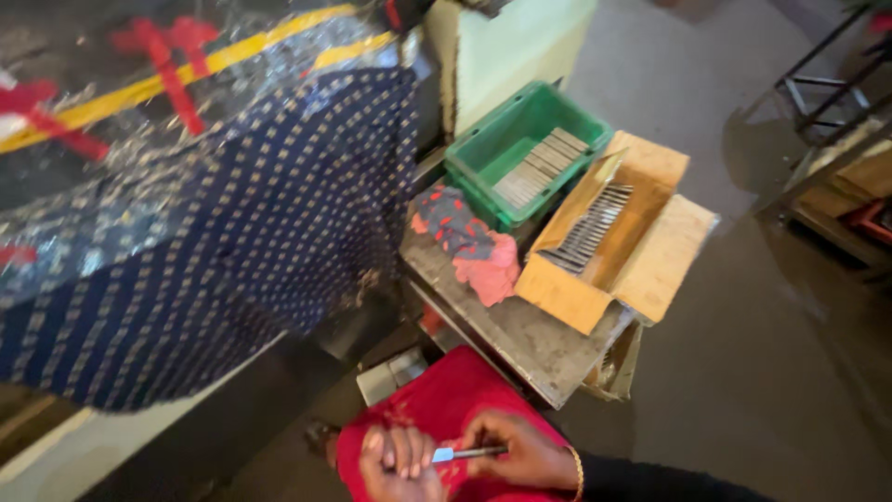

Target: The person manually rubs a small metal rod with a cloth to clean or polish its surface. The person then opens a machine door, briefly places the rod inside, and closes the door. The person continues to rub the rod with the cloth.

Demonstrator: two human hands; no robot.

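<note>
Your left hand [401, 462] is closed round one end of a thin metal rod [469, 454]; your right hand [520, 451] pinches the other end, over your red lap [446, 400]. A loose pinch could drop it to the floor [762, 372].

Crate [506, 139] prob. left of box [576, 293]

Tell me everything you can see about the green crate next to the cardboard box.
The green crate looks like moulded plastic, rectangular and open-topped, with a thick rim and sloped walls. It sits tilted in the frame on the grey metal bench, its right side against the open cardboard box. Inside, along that side, lies a neat row of flat grey metal strips; the rest of its floor shows bare. A red and dark patterned cloth lies at its near corner.
</note>
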